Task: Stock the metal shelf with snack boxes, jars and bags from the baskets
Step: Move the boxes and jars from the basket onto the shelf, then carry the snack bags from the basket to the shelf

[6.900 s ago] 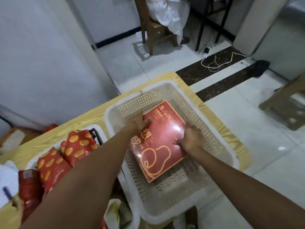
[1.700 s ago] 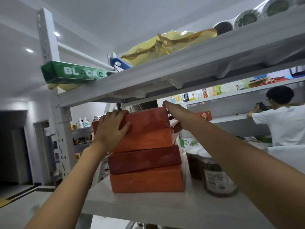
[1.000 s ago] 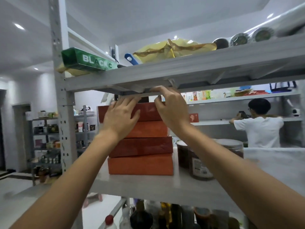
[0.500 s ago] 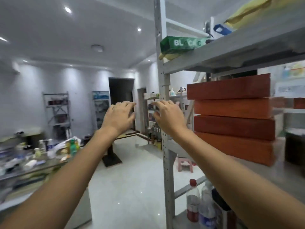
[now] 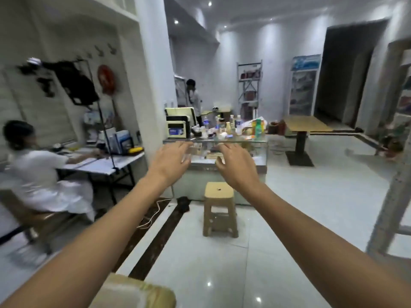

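**In mid-air ahead of the wearer, both hands bare**

The left hand and right hand hang apart, fingers loose, holding nothing. No snack box, jar, bag or basket shows, only a shelf upright at the right edge and a wooden table corner below. Boxes are probably stiff and light, best gripped by opposite edges; jars heavier, breakable; bags soft. The glossy tiled floor looks slick, with a plastic stool ahead.

Both forearms are seen bare from the lower edge of the view up to the wrists. The left hand and right hand are likewise uncovered, the fingertips blurred.
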